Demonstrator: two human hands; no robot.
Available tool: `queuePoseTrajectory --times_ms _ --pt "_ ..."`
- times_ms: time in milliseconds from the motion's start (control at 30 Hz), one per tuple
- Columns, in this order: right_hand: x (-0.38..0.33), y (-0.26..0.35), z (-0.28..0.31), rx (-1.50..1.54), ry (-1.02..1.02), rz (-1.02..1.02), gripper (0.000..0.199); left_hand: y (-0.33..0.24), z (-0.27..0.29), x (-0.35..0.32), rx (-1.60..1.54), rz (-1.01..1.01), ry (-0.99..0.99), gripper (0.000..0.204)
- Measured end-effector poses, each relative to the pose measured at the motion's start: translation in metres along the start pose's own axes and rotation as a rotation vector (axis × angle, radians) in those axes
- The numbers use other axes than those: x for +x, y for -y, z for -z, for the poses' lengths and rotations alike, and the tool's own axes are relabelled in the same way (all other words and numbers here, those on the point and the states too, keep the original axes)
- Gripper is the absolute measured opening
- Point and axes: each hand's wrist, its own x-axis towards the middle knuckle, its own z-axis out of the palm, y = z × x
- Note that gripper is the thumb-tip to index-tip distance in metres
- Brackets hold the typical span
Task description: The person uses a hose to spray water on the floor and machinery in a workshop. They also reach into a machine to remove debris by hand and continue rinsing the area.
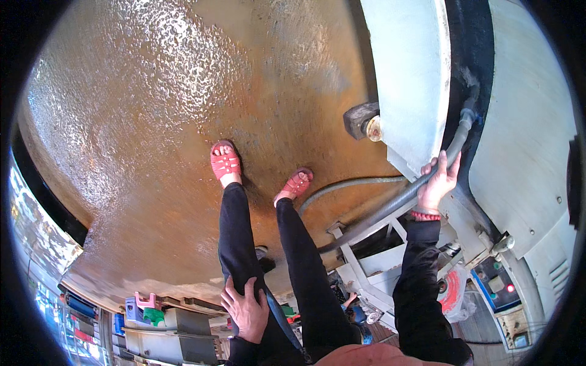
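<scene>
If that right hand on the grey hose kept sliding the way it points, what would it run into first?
The right hand grips the grey hose and points up along it. Going on, it would probably meet the hose's metal coupling, where the hose enters the dark gap between the pale panels. Depth is hard to judge.

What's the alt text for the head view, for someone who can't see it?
Looking down, the person's right hand grips a grey ribbed hose running up beside a pale machine panel, while the left hand rests on their black-trousered thigh. Red sandals stand on a wet brown floor.
</scene>
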Motion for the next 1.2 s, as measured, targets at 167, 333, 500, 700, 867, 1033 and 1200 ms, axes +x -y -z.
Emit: queuePoseTrajectory --times_ms 167,333,500,700,867,1033,1200 --pt "0.020 0.016 -0.054 0.060 0.054 0.123 0.056 0.000 -0.007 -0.003 0.006 0.012 -0.017 0.033" --pt "0.024 0.044 -0.087 0.034 0.232 0.262 0.057 0.007 -0.005 -0.006 0.018 0.018 -0.035 0.033" --pt "-0.019 0.076 -0.064 -0.058 0.234 0.151 0.057 0.015 -0.012 -0.016 0.084 0.004 -0.091 0.034" --pt "-0.059 0.119 0.001 0.038 0.227 -0.097 0.058 0.051 0.008 -0.046 -0.277 0.021 -0.036 0.044" --pt "-0.083 0.157 0.054 0.078 0.324 -0.154 0.058 0.090 0.086 -0.070 -0.263 -0.064 -0.263 0.037" --pt "-0.102 0.173 0.063 0.085 0.299 -0.168 0.058 0.121 0.133 -0.070 -0.159 -0.109 -0.286 0.031" --pt "-0.105 0.173 0.039 0.061 0.248 -0.195 0.058 0.141 0.124 -0.061 -0.059 -0.203 -0.223 0.028"
